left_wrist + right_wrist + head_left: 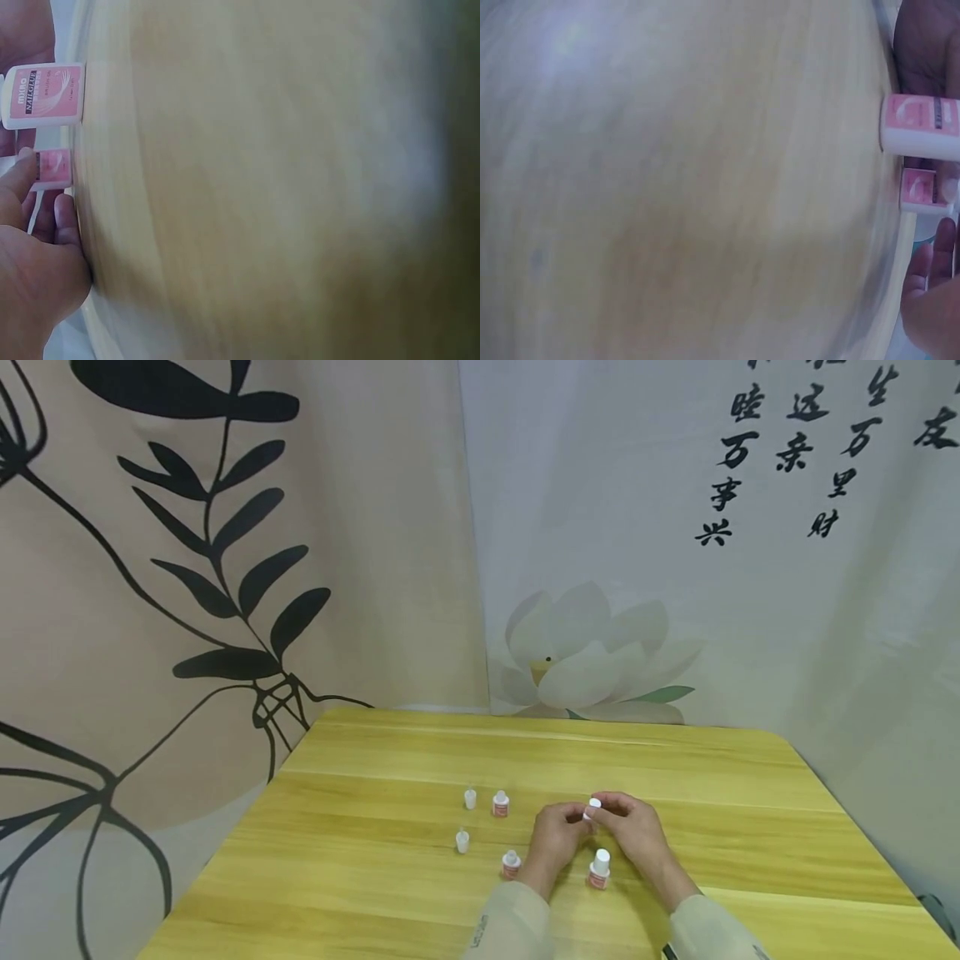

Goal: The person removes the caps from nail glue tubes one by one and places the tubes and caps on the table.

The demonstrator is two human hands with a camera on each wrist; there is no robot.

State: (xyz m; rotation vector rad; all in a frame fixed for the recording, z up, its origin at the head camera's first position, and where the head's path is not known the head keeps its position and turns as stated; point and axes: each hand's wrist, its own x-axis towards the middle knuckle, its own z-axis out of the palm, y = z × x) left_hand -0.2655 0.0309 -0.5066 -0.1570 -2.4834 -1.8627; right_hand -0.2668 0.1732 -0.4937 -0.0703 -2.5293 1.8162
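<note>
Head view: left hand [555, 838] and right hand [635, 827] bent inward, pinching a small white-capped bottle [594, 803] just beyond a standing bottle [598, 871]. Left wrist: both pink labels [46, 93] facing out (hidden from the head on the held bottle), "NAILGLUE" legible on the standing one. Right wrist: smeared lettering [938, 113], held bottle between both hands.

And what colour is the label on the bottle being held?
The label is mostly pink, clearest in the left wrist view.
</note>
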